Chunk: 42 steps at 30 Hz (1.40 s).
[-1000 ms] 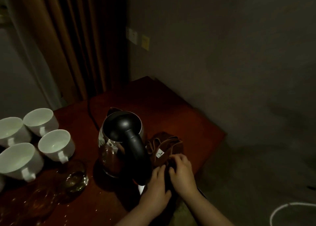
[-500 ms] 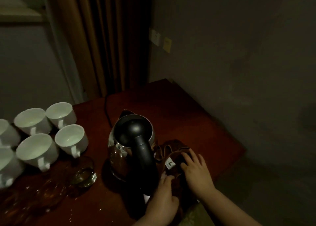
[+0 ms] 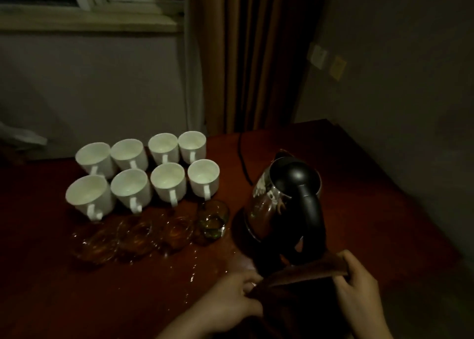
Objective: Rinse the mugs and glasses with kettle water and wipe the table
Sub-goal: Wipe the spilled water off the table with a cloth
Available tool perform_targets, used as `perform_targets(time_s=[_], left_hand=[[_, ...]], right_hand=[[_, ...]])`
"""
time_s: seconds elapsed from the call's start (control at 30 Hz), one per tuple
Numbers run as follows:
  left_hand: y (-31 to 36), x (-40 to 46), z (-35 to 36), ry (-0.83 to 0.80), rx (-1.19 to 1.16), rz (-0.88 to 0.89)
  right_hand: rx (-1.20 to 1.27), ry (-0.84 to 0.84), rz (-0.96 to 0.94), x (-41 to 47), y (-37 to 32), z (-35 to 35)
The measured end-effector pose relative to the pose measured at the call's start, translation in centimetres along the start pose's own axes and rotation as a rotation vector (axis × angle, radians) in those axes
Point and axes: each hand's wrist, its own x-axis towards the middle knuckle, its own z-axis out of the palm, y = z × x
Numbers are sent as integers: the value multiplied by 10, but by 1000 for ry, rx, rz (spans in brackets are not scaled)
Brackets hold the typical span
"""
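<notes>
Eight white mugs now all in view, centre left, glasses below them. Kettle right of centre. Brown cloth, bunched earlier, now stretched at lower right, pinched by left hand and right hand.
</notes>
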Motion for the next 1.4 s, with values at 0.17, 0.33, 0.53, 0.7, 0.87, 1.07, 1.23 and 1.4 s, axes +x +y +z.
perform_targets(time_s=[0.17, 0.33, 0.53, 0.7, 0.87, 1.07, 1.23, 1.4], left_hand=[[7, -52, -47, 218, 52, 83], [16, -97, -72, 474, -7, 231], [23, -117, -84, 607, 92, 387], [-35, -84, -85, 627, 468, 24], [-71, -57, -64, 481, 687, -163], [-77, -48, -55, 629, 818, -168], [-84, -50, -62, 709, 798, -247], [-96, -47, -66, 684, 564, -326]], right_hand=[[117, -63, -56, -27, -25, 33], [207, 42, -288, -36, -80, 64], [278, 169, -508, -32, -120, 79], [-434, -193, -434, -25, -74, 124], [-169, -443, 19, -10, -26, 143], [73, -230, 245, 15, -20, 120], [-22, -226, 160, 30, -22, 117], [-128, -197, 58, 46, -15, 104]])
